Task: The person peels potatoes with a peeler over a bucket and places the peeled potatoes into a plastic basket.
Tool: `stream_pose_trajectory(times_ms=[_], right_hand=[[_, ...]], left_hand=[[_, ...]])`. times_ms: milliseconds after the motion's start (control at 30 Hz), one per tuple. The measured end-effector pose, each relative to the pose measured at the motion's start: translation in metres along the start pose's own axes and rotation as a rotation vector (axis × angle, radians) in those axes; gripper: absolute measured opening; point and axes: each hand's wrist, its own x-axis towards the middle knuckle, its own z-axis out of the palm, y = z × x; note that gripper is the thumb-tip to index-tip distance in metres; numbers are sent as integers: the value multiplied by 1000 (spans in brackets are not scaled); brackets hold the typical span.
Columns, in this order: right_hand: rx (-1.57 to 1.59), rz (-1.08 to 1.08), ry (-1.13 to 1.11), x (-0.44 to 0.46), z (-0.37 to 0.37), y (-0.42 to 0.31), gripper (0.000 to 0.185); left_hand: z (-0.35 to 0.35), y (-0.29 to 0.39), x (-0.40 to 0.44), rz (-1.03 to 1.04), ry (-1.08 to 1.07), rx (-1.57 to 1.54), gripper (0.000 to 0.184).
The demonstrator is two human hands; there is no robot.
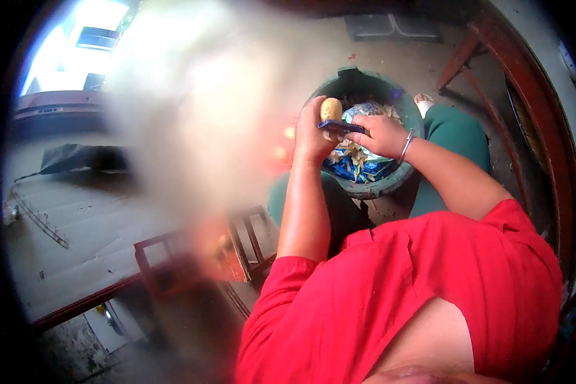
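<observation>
Red top (403, 275) and green trousers (457, 137) on the person sitting in front of me, legs either side of a round green bin (372, 190). All the action is right above that bin, btw. Their left hand (310, 131) is wrapped around what looks like a potato (331, 109), yellowish-tan, the rounded top end poking up past the fingers. Right hand (385, 136) has a firm hold on a dark tool (340, 127), kinda peeler-shaped, lying crosswise at the potato's lower part. Can't tell if its edge is actually touching, fingers and angle get in the way. There's a silvery bracelet (408, 144) on that right wrist. Down in the bin it's a heap of pale peelings (349, 152) over some blue plastic (351, 171). One foot (424, 98) sticks out just past the bin's far right side. Off to the right there's a reddish-brown wooden frame (526, 80), and over on the left a pale tabletop (77, 253) with a thin dark strand (41, 221) lying on it. Between table and bin it's mostly a whitish blur, so no clue there.
</observation>
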Motion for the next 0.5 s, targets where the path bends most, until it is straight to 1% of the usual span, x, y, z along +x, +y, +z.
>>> stream_pose_trajectory(times_ms=[100,333,400,433,500], right_hand=[[60,-33,-35,0,-4,0,33],[107,-5,-63,2,-10,1,32],[97,97,-8,1,-12,-3,33],[97,98,-7,1,-12,-2,33],[6,8,-17,1,-11,3,33]], left_hand=[[3,-4,0,2,29,-48,78],[3,-8,2,-9,15,-74,78],[3,-7,3,-23,18,-36,78],[3,-7,3,-23,17,-37,78],[2,-7,2,68,48,-3,78]])
